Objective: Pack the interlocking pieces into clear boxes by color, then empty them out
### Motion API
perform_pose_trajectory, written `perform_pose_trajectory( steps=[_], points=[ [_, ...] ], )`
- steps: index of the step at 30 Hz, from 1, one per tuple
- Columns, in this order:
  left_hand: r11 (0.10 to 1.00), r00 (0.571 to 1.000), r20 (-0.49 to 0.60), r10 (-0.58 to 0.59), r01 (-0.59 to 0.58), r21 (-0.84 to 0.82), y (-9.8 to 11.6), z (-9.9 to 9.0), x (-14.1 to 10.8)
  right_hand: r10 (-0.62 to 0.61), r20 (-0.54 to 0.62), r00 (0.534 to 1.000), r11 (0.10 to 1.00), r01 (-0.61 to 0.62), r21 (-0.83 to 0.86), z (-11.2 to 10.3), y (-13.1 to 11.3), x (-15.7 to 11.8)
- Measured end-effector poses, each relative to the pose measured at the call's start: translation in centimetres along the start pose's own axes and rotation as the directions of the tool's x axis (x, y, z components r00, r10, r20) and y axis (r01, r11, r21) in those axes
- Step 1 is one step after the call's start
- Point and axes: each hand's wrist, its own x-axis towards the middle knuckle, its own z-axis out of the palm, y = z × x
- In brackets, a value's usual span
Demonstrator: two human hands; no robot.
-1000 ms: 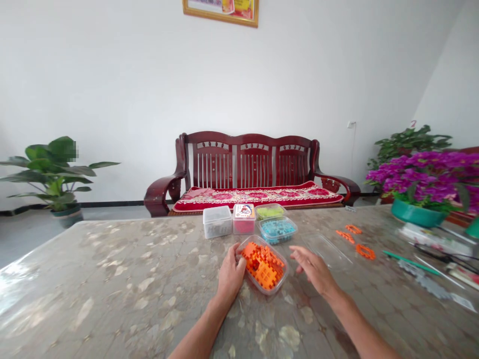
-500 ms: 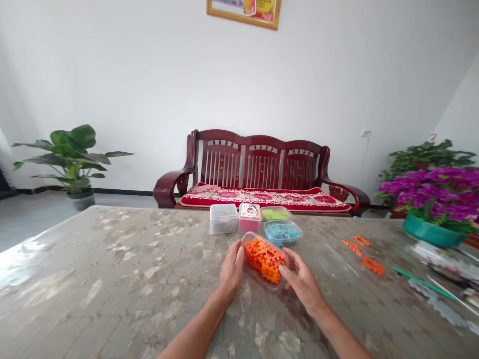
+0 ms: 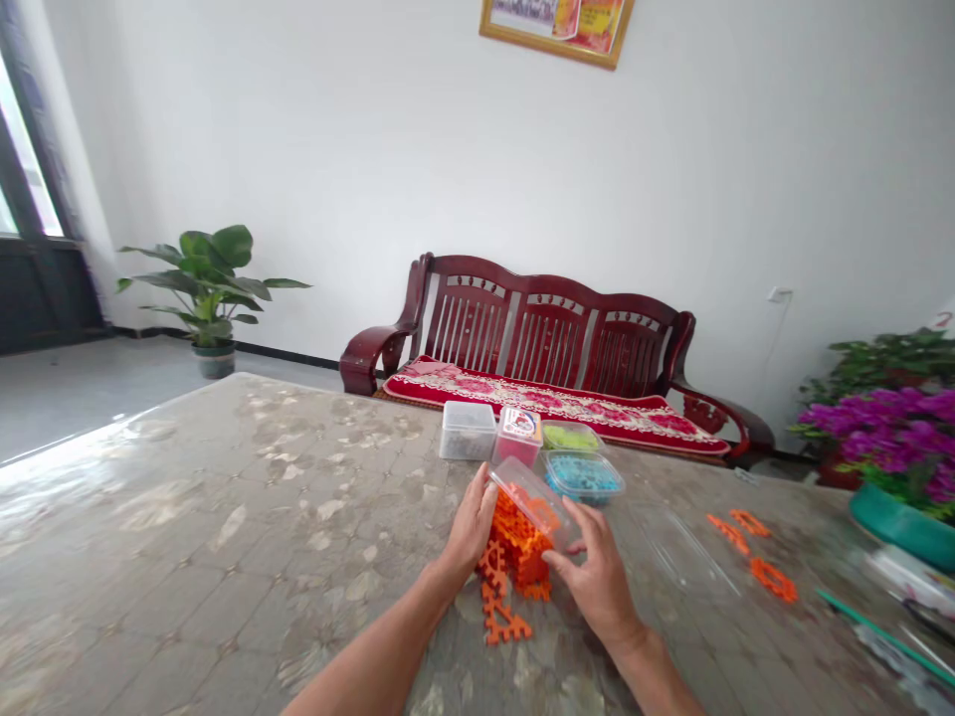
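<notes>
Between my hands a clear plastic container (image 3: 535, 497) is tipped toward me, with orange toothed pieces (image 3: 514, 542) spilling from it onto the patterned table (image 3: 298, 557). My left hand (image 3: 474, 517) presses its fingers against the container's left side. My right hand (image 3: 593, 557) grips the right side, thumb near the lower edge and fingers along the top. A few orange pieces (image 3: 503, 625) lie flat on the table just in front of the container.
Behind stand a lidded clear box (image 3: 468, 431), a pink box (image 3: 517, 438), a tub of green pieces (image 3: 571, 436) and a tub of blue pieces (image 3: 583, 474). Rightward lie a clear lid (image 3: 686, 552), loose orange rings (image 3: 773, 580), a green stick (image 3: 887, 636) and a flower pot (image 3: 899, 527).
The container has tipped toward me, and orange pieces have come out onto the table. The camera view has turned to the left and tilted.
</notes>
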Motion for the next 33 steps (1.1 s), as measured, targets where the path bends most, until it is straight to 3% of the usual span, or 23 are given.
perform_pose_trajectory(
  steps=[6, 10, 12, 17, 20, 22, 24, 27, 30, 33],
  points=[
    [0.998, 0.997, 0.030, 0.068, -0.067, -0.013, -0.1, -0.1, -0.2, -0.104, -0.050, 0.993, 0.992, 0.101, -0.075, -0.9, -0.6, -0.1],
    [0.992, 0.999, -0.031, 0.013, -0.009, 0.127, 0.2, -0.6, -0.2, -0.097, -0.135, 0.986, 0.993, 0.088, -0.076, -1.8, -0.6, 0.1],
    [0.982, 0.999, -0.012, 0.035, -0.032, 0.188, 0.6, -0.9, -0.3, -0.108, -0.171, 0.979, 0.991, 0.092, -0.100, -2.2, -0.2, 0.2],
    [0.896, 0.953, 0.206, 0.224, -0.284, 0.342, 2.4, -1.4, -1.3, -0.051, -0.250, 0.967, 0.994, 0.025, -0.106, -3.4, 1.1, 0.3],
    [0.811, 0.912, 0.348, 0.216, -0.366, 0.457, 3.2, -1.2, -2.1, 0.061, -0.362, 0.930, 0.997, -0.077, -0.031, -4.6, 2.0, 0.4],
    [0.750, 0.891, 0.416, 0.179, -0.398, 0.529, 3.2, -1.0, -2.4, 0.184, -0.447, 0.876, 0.982, -0.181, 0.051, -5.7, 2.7, 0.6],
    [0.701, 0.889, 0.436, 0.143, -0.402, 0.589, 3.1, -0.8, -2.4, 0.323, -0.523, 0.788, 0.946, -0.291, 0.145, -7.1, 3.6, 0.9],
    [0.675, 0.914, 0.390, 0.111, -0.357, 0.646, 2.6, -0.6, -2.2, 0.475, -0.622, 0.622, 0.878, -0.379, 0.292, -9.4, 5.7, 1.1],
    [0.689, 0.928, 0.347, 0.137, -0.340, 0.640, 1.9, -0.8, -1.7, 0.596, -0.651, 0.471, 0.801, -0.413, 0.433, -11.7, 8.6, 0.8],
    [0.724, 0.945, 0.286, 0.159, -0.309, 0.617, 0.9, -1.0, -1.2, 0.687, -0.673, 0.273, 0.706, -0.471, 0.529, -13.8, 11.5, -0.2]
  ],
)
